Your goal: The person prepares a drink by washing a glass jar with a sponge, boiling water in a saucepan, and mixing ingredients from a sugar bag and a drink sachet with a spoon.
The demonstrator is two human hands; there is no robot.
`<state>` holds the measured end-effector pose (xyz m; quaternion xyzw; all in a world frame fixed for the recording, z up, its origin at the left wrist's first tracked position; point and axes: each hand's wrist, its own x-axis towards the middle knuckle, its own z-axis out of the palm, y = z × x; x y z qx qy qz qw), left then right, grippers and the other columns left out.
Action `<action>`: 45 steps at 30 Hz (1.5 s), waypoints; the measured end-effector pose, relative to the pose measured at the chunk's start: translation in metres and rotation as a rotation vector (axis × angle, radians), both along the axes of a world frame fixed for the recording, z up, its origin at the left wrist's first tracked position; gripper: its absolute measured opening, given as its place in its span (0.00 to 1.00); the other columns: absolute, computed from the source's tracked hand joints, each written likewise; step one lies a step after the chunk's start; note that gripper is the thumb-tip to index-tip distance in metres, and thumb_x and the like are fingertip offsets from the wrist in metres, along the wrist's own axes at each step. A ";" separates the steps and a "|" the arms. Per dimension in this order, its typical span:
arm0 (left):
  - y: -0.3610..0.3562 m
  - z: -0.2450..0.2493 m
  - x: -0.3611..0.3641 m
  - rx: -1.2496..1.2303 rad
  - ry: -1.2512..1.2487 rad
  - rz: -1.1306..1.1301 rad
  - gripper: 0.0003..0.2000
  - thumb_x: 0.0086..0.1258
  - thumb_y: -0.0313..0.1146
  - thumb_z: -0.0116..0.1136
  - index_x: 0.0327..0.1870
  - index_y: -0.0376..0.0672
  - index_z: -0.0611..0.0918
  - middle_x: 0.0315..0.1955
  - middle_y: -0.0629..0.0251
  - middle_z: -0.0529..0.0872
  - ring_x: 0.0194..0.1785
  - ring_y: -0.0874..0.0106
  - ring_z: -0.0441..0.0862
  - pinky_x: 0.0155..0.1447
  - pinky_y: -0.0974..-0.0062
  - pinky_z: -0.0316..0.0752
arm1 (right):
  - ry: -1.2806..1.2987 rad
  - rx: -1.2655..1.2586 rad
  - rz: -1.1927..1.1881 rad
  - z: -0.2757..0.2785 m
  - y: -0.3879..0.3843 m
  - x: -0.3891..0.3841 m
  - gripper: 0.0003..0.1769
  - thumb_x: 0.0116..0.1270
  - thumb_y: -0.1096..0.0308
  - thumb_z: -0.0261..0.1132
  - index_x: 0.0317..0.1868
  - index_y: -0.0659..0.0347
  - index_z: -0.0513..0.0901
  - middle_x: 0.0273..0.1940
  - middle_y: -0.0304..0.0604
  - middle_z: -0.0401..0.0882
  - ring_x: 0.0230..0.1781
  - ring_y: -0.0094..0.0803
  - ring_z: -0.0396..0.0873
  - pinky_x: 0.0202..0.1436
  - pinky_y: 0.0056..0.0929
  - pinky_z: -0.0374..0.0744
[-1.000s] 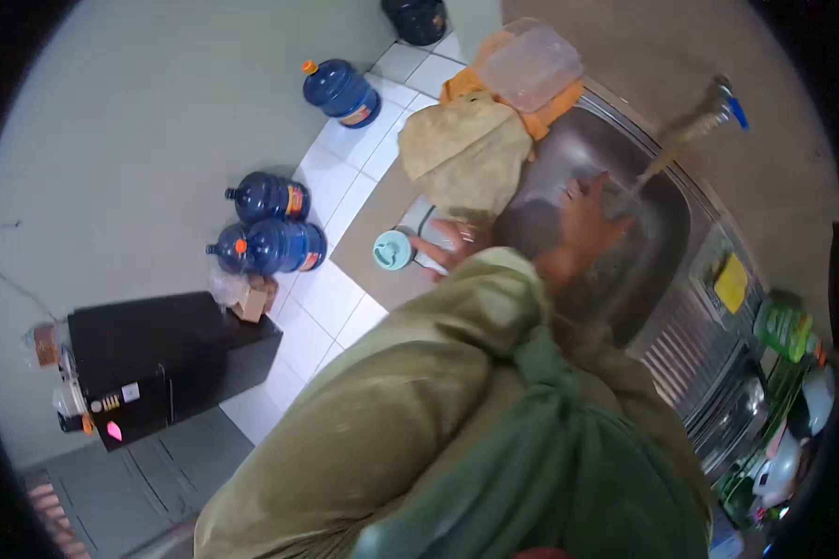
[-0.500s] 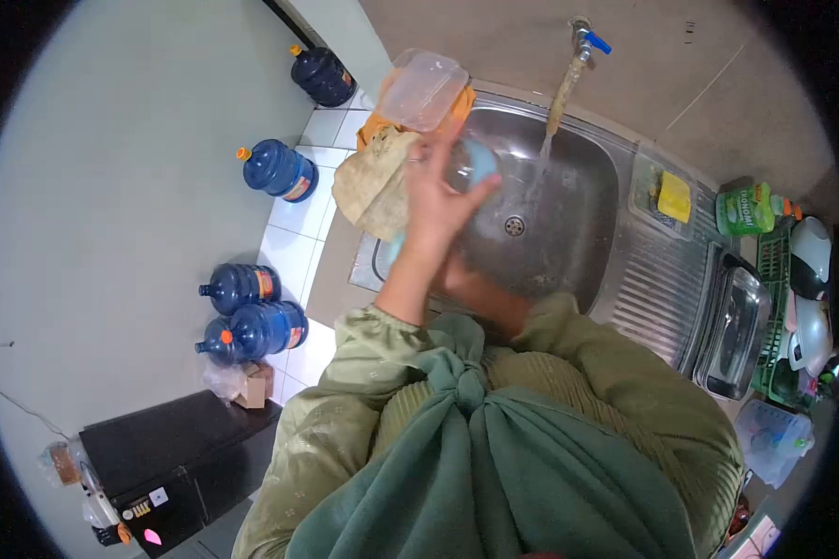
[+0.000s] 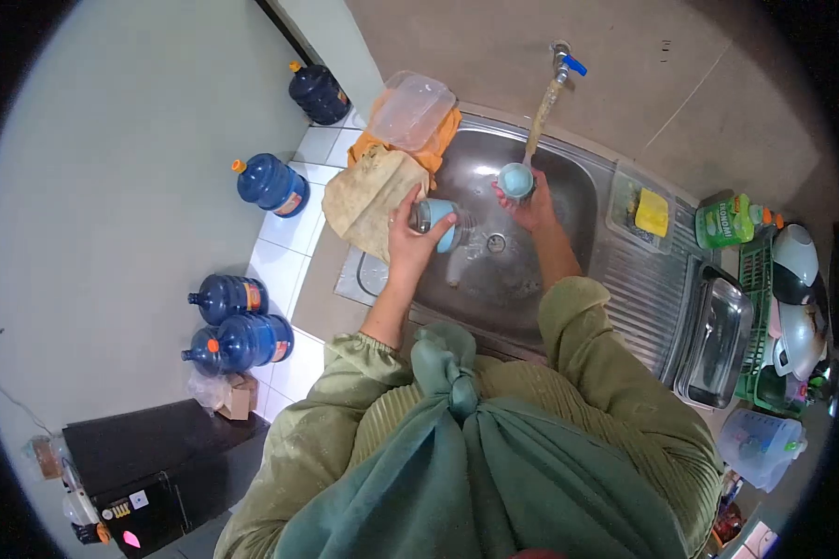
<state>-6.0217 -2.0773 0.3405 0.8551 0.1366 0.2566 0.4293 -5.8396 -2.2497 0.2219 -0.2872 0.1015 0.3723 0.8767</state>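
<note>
A light blue and clear cup (image 3: pixel 443 223) lies tilted in my left hand (image 3: pixel 410 244), its mouth toward the sink basin, with fingers wrapped round its side. My right hand (image 3: pixel 536 209) grips a small round light blue lid (image 3: pixel 515 180) from below, directly under the faucet hose (image 3: pixel 540 119). The lid overlaps the end of the hose in this view. Both hands are over the steel sink (image 3: pixel 569 252), where water wets the bottom around the drain (image 3: pixel 496 242).
Left of the basin, a clear plastic container (image 3: pixel 413 110) rests on an orange cloth (image 3: pixel 441 140) beside a beige cloth (image 3: pixel 371 200). At right are a yellow sponge (image 3: pixel 653 212) in a clear tray, a green soap pouch (image 3: pixel 723 224), steel trays (image 3: pixel 717 337) and a green dish rack (image 3: pixel 757 312).
My hands have moved apart. The right came up from low behind the left forearm to the faucet with the lid; the left lowered and tilted the cup over the basin.
</note>
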 end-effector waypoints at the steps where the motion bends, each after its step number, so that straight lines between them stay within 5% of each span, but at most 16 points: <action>1: 0.000 0.003 -0.001 -0.517 0.074 0.004 0.34 0.48 0.42 0.72 0.60 0.49 0.71 0.42 0.58 0.75 0.45 0.65 0.76 0.50 0.66 0.72 | 0.009 -0.045 -0.001 -0.003 0.003 0.003 0.28 0.62 0.45 0.45 0.48 0.60 0.74 0.44 0.54 0.78 0.35 0.42 0.77 0.33 0.32 0.74; 2: 0.001 0.006 -0.002 -1.036 0.147 0.010 0.33 0.52 0.45 0.69 0.61 0.51 0.70 0.43 0.60 0.77 0.44 0.67 0.76 0.48 0.67 0.73 | 0.020 -0.091 -0.001 -0.007 0.006 0.005 0.27 0.61 0.45 0.48 0.48 0.59 0.74 0.44 0.52 0.78 0.35 0.42 0.77 0.34 0.33 0.74; 4: 0.005 0.015 -0.004 -1.067 0.296 0.105 0.29 0.58 0.54 0.59 0.59 0.53 0.71 0.45 0.64 0.78 0.43 0.70 0.76 0.39 0.69 0.74 | -0.048 -0.262 0.053 -0.013 0.011 0.013 0.26 0.59 0.47 0.53 0.50 0.57 0.74 0.45 0.51 0.78 0.37 0.43 0.77 0.37 0.36 0.75; 6: 0.015 0.004 -0.006 -1.605 0.254 -0.079 0.27 0.60 0.61 0.51 0.55 0.54 0.72 0.45 0.67 0.78 0.43 0.72 0.76 0.33 0.72 0.72 | -0.119 -0.437 0.095 -0.019 0.010 0.017 0.26 0.58 0.48 0.58 0.51 0.56 0.74 0.47 0.51 0.77 0.40 0.44 0.77 0.40 0.38 0.76; 8: 0.020 -0.005 -0.007 -1.750 0.203 -0.163 0.26 0.59 0.63 0.49 0.51 0.54 0.72 0.46 0.64 0.78 0.43 0.67 0.77 0.31 0.71 0.73 | -1.045 -1.347 0.232 -0.026 0.001 0.011 0.31 0.52 0.54 0.67 0.56 0.54 0.72 0.49 0.52 0.75 0.46 0.46 0.76 0.49 0.44 0.75; 9: 0.019 -0.004 -0.009 -1.820 0.140 -0.246 0.27 0.58 0.64 0.49 0.51 0.54 0.73 0.46 0.62 0.78 0.44 0.65 0.76 0.30 0.71 0.73 | -1.200 -1.782 0.563 0.052 -0.008 -0.019 0.37 0.48 0.55 0.70 0.59 0.54 0.69 0.53 0.53 0.71 0.51 0.47 0.73 0.57 0.43 0.71; 10: 0.018 -0.004 -0.010 -1.890 0.076 -0.332 0.28 0.57 0.64 0.49 0.52 0.54 0.73 0.45 0.61 0.78 0.44 0.62 0.76 0.30 0.71 0.73 | -1.197 -1.783 0.558 0.062 -0.014 -0.019 0.37 0.48 0.55 0.70 0.59 0.54 0.69 0.53 0.53 0.71 0.51 0.47 0.73 0.57 0.43 0.71; 16: 0.011 0.001 -0.007 -1.891 0.053 -0.516 0.33 0.58 0.68 0.42 0.57 0.54 0.71 0.46 0.61 0.78 0.44 0.59 0.77 0.27 0.74 0.70 | -1.027 -1.712 -0.433 0.108 -0.078 0.012 0.39 0.51 0.52 0.68 0.61 0.60 0.65 0.56 0.52 0.69 0.53 0.47 0.71 0.59 0.43 0.69; 18: 0.001 0.000 -0.004 -1.888 0.066 -0.569 0.34 0.58 0.68 0.40 0.59 0.53 0.70 0.46 0.61 0.78 0.44 0.59 0.77 0.27 0.74 0.69 | -0.605 -0.294 -0.701 0.151 -0.082 0.024 0.31 0.61 0.51 0.59 0.54 0.69 0.68 0.53 0.55 0.72 0.54 0.50 0.70 0.60 0.40 0.68; 21: -0.004 0.014 -0.007 -1.933 0.031 -0.495 0.34 0.59 0.67 0.41 0.60 0.53 0.69 0.46 0.62 0.79 0.44 0.58 0.76 0.27 0.73 0.69 | -0.695 0.079 -0.530 0.198 -0.073 0.034 0.31 0.66 0.47 0.50 0.57 0.66 0.66 0.56 0.59 0.70 0.58 0.48 0.68 0.64 0.42 0.61; 28: 0.009 0.052 -0.019 -1.898 -0.078 -0.529 0.33 0.60 0.62 0.43 0.62 0.50 0.68 0.48 0.57 0.76 0.45 0.59 0.76 0.29 0.73 0.71 | -0.319 0.204 -0.471 0.222 -0.071 0.045 0.31 0.67 0.46 0.43 0.52 0.68 0.68 0.52 0.62 0.70 0.54 0.50 0.69 0.59 0.44 0.67; 32: 0.022 0.045 -0.038 -1.899 -0.150 -0.571 0.32 0.61 0.58 0.43 0.64 0.50 0.66 0.50 0.56 0.74 0.47 0.61 0.74 0.32 0.75 0.72 | -0.351 0.210 -0.465 0.217 -0.074 0.061 0.28 0.67 0.48 0.45 0.51 0.67 0.68 0.50 0.56 0.71 0.52 0.50 0.70 0.56 0.44 0.70; 36: 0.027 0.047 -0.055 -1.901 -0.173 -0.342 0.34 0.61 0.60 0.41 0.65 0.49 0.65 0.44 0.56 0.78 0.42 0.61 0.76 0.29 0.74 0.72 | -0.558 -0.018 -0.576 0.219 -0.064 0.067 0.24 0.68 0.52 0.47 0.51 0.65 0.69 0.50 0.49 0.72 0.52 0.44 0.72 0.56 0.45 0.72; 41: 0.051 0.034 -0.065 -1.892 -0.280 -0.537 0.38 0.61 0.65 0.39 0.67 0.48 0.60 0.45 0.54 0.78 0.42 0.57 0.77 0.28 0.69 0.74 | -0.589 -0.201 -0.686 0.214 -0.037 0.062 0.22 0.68 0.54 0.47 0.52 0.64 0.69 0.50 0.44 0.73 0.52 0.37 0.73 0.56 0.39 0.74; 43: 0.053 0.034 -0.062 -1.837 -0.333 -0.776 0.41 0.59 0.64 0.44 0.69 0.44 0.57 0.48 0.51 0.76 0.51 0.59 0.75 0.52 0.65 0.73 | -0.604 -0.263 -0.786 0.223 -0.026 0.047 0.23 0.65 0.54 0.51 0.53 0.63 0.69 0.49 0.42 0.74 0.50 0.33 0.73 0.55 0.33 0.71; 45: 0.054 0.035 -0.056 -1.848 -0.351 -0.763 0.42 0.59 0.63 0.45 0.69 0.42 0.57 0.49 0.48 0.76 0.52 0.59 0.75 0.56 0.66 0.71 | -0.600 -0.291 -0.810 0.225 -0.018 0.043 0.24 0.64 0.54 0.52 0.53 0.63 0.70 0.48 0.42 0.74 0.49 0.32 0.73 0.55 0.31 0.70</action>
